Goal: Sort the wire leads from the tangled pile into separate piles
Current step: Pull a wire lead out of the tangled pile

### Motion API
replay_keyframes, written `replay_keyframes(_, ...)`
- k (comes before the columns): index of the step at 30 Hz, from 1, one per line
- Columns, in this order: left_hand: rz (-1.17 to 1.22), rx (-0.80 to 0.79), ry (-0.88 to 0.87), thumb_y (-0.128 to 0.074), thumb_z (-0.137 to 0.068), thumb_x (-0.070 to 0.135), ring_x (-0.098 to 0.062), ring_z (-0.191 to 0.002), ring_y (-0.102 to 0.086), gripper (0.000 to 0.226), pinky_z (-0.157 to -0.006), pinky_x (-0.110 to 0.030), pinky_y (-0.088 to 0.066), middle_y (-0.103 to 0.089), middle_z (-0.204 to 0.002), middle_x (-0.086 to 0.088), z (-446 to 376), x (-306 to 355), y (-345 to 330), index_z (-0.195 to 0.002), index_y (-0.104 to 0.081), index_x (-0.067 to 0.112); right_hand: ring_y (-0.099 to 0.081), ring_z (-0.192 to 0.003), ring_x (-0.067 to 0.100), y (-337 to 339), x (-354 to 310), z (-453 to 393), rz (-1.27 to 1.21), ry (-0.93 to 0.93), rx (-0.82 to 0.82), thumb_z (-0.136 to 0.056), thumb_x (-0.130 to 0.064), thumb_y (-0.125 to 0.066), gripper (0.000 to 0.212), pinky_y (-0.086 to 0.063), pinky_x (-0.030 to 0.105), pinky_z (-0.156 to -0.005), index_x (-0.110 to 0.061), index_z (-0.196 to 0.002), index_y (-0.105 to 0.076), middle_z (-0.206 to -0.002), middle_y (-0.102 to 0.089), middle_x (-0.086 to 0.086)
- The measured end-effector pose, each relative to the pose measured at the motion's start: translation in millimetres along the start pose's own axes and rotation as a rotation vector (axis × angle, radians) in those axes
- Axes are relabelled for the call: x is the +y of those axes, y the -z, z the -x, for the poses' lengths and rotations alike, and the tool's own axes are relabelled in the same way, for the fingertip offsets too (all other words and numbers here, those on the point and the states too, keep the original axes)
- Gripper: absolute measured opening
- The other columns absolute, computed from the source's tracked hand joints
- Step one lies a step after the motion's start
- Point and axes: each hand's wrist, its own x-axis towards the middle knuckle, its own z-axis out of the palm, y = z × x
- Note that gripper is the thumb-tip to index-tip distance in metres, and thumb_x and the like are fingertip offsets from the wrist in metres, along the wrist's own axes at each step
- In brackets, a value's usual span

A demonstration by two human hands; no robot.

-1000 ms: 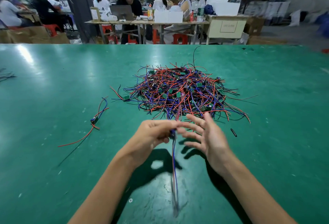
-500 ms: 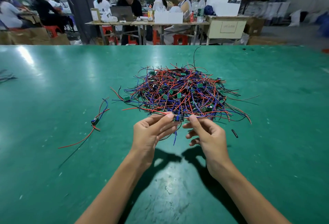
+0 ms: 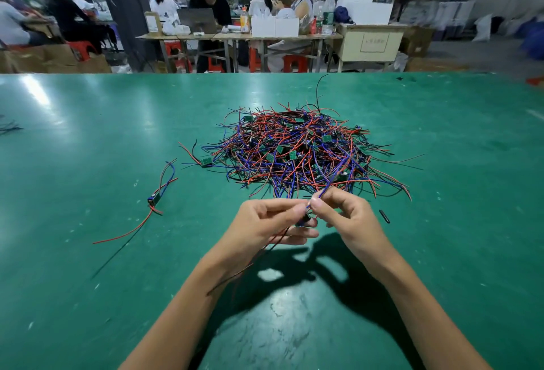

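While the right hand (image 3: pixel 350 219) pinches a blue wire between thumb and forefinger just at the near edge of the tangled pile (image 3: pixel 300 151), the left hand (image 3: pixel 265 225) meets it fingertip to fingertip, its fingers curled round the same wire lead (image 3: pixel 304 219), whose small dark component sits between the two hands. From the left hand's grip, thin red and black strands of that lead trail down and back along the left forearm, above the green table (image 3: pixel 88 296). The blue wire in the right pinch runs up and away into the heap, so the lead is not yet clear of it. The pile itself lies mid-table straight ahead of the hands, a mound of red, blue and black wires dotted with small green boards. Well to the left of it, apart from everything else, a single separated lead (image 3: pixel 156 197) lies flat with its red and black tails stretched toward the near left. A short black piece (image 3: pixel 384 216) lies on the table just right of the right hand. Beyond the far edge of the table, people sit at a bench (image 3: pixel 235 37) loaded with boxes and bottles.
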Motion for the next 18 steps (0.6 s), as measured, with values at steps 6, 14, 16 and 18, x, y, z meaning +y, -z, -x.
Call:
replay_keyframes(6,0.031,0.031,-0.021,-0.06,-0.097,0.012,-0.029,-0.09,-0.075,0.023,-0.076,-0.029,-0.06,-0.075,-0.103,-0.021,-1.8,-7.3,-13.3,-0.117,-0.07,0.008,-0.067,-0.088,0.012,-10.2,6.0,2.6,-0.042,-0.066,0.131,-0.096,-0.02,-0.066,0.014,-0.054,0.022,-0.078,-0.024,-0.093,-0.079,-0.1,-0.075,-0.006)
replay_keyframes(14,-0.063,0.253,0.012,-0.062,-0.093,0.01,-0.021,-0.057,-0.071,0.025,-0.043,-0.023,-0.05,-0.076,-0.09,-0.017,-2.9,-5.9,-14.5,-0.078,-0.081,0.015,-0.066,-0.094,0.002,-38.4,7.0,13.2,-0.044,-0.079,0.18,-0.102,-0.015,-0.057,0.022,-0.05,0.014,-0.08,-0.024,-0.102,-0.077,-0.112,-0.062,0.001)
replay_keyframes(16,-0.106,0.28,-0.017,-0.065,-0.092,0.012,-0.021,-0.055,-0.069,0.018,-0.041,-0.022,-0.046,-0.073,-0.091,-0.025,-3.2,-7.6,-13.9,-0.083,-0.081,0.013,-0.063,-0.105,0.003,-43.4,9.0,13.3,-0.026,-0.08,0.177,-0.104,-0.017,-0.054,0.024,-0.052,0.022,-0.086,-0.025,-0.104,-0.076,-0.114,-0.065,-0.005)
replay_keyframes(18,-0.139,0.291,-0.035,-0.068,-0.09,0.014,-0.021,-0.056,-0.07,0.014,-0.041,-0.021,-0.046,-0.076,-0.085,-0.019,-3.2,-8.8,-14.4,-0.086,-0.082,0.016,-0.067,-0.105,0.016,-47.5,10.9,13.3,-0.096,-0.13,0.151,-0.104,-0.022,-0.051,0.025,-0.054,0.039,-0.091,-0.024,-0.102,-0.076,-0.111,-0.071,-0.005)
